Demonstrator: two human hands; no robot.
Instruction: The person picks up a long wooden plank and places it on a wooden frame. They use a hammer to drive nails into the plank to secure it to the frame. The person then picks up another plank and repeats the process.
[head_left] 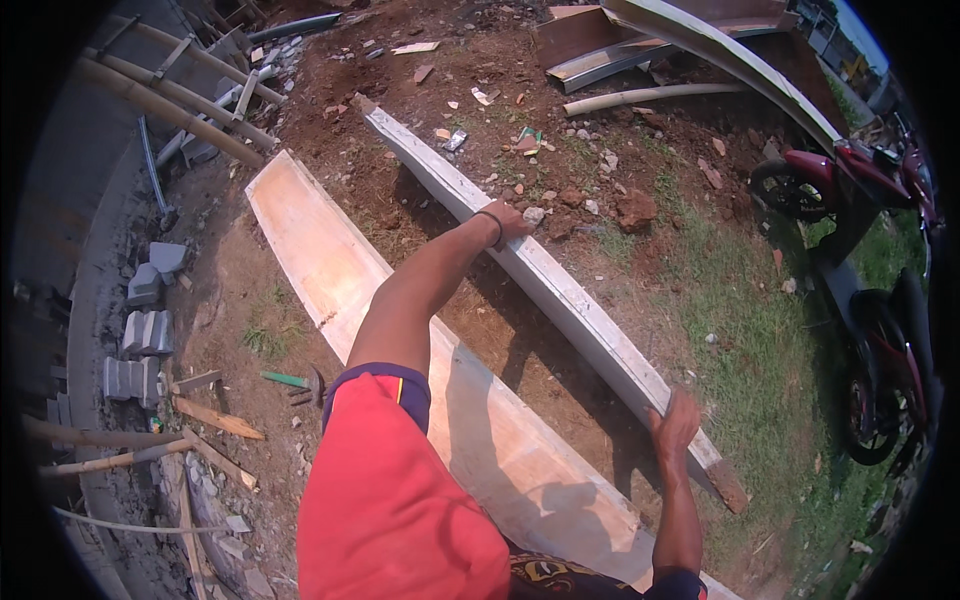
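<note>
A long, whitish wooden board [580, 300] stands on its edge above the dirt, running from the far left to the near right. My left hand [512, 220], with a dark band at its wrist, is closed over the board's top edge near its middle. Toward the near end, my right hand [678, 420] grips the same board, its fingers partly hidden on the far side. A wide plywood panel [320, 250] lies beside it, passing beneath my left arm, with my shadow across its near part. To the left of this panel lies a green-handled hammer [287, 380].
Bamboo poles [170, 100] and a wall border the left, with grey blocks [145, 332] and wood scraps [215, 417] on the ground. More boards [640, 60] and a curved pole [650, 97] lie at the far right. A red motorcycle [870, 180] stands on the right.
</note>
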